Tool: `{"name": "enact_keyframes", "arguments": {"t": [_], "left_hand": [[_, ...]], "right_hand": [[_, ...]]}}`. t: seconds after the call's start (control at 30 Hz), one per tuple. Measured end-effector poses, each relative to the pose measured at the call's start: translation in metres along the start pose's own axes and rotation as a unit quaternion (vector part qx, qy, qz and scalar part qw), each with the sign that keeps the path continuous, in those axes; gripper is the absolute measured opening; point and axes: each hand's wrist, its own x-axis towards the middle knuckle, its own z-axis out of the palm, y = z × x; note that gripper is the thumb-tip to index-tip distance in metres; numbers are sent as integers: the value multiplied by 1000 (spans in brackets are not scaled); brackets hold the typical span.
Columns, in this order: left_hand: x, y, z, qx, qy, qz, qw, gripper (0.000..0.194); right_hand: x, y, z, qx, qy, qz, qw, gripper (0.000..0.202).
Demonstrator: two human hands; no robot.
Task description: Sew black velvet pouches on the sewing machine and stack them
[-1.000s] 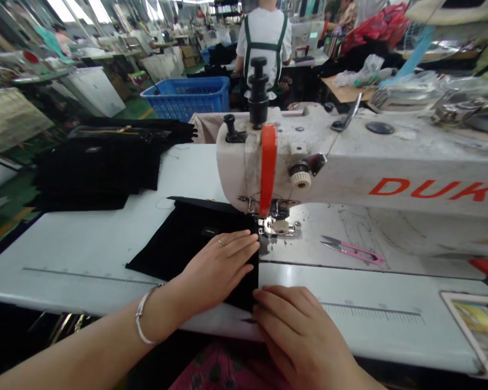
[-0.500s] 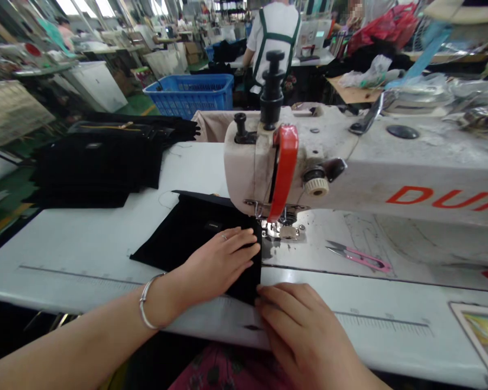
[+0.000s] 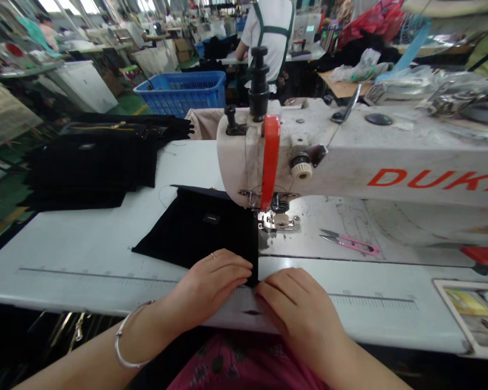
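Note:
A black fabric panel (image 3: 195, 227) with a small dark label (image 3: 211, 219) lies on the sewing machine's white table. Its right edge runs under the presser foot (image 3: 268, 221) of the machine (image 3: 244, 157). My left hand (image 3: 211, 284) rests on the panel's near right part, fingers stretched out and pressing it down. At the near right corner, my right hand (image 3: 295, 306) pinches the fabric edge between thumb and fingers; the thumb is mostly hidden. Pink-handled thread snips (image 3: 352, 244) lie on the machine bed, right of the foot.
On the table's far left is a stack of black fabric pieces (image 3: 89, 168), one with a gold zipper. Behind it stands a blue plastic basket (image 3: 183, 92). A person in a white shirt (image 3: 268, 32) is beyond the machine. A tray opening (image 3: 439, 292) is set at the table's right.
The panel has moved away from me slightly along the foot. My left hand has slid back toward the panel's near edge. My right hand stays at the corner. The view has shifted a little.

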Motion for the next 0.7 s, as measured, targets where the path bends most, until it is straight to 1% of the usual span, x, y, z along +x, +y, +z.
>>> {"name": "enact_keyframes", "arguments": {"t": [0.13, 0.23, 0.33, 0.37, 0.43, 0.5, 0.57, 0.63, 0.67, 0.7], "left_hand": [[-2, 3, 0, 22, -4, 26, 999, 19], [-4, 5, 1, 64, -15, 37, 997, 14], [-4, 8, 2, 90, -41, 57, 993, 15], [-3, 9, 3, 92, -55, 58, 993, 16], [0, 11, 5, 96, -65, 42, 992, 17], [1, 13, 7, 103, -53, 16, 993, 15], [0, 13, 8, 115, -37, 9, 993, 15], [-6, 11, 6, 132, -29, 18, 991, 19], [-9, 8, 5, 140, -21, 29, 990, 22], [-12, 4, 6, 146, -2, 40, 988, 23]], "right_hand": [[5, -1, 8, -66, -4, -30, 997, 16], [8, -6, 15, -80, -5, -40, 996, 15], [4, -14, 19, -51, -5, -62, 997, 17], [2, -16, 18, -32, 5, -62, 998, 19], [-2, -16, 14, 8, 28, -38, 999, 20], [-3, -12, 9, 21, 39, -4, 999, 16], [-1, -7, 5, -6, 28, 15, 999, 14], [4, -4, 5, -53, 7, 2, 999, 12], [7, -5, 6, -76, -5, -15, 997, 10], [10, -6, 7, -99, -15, -38, 994, 9]]}}
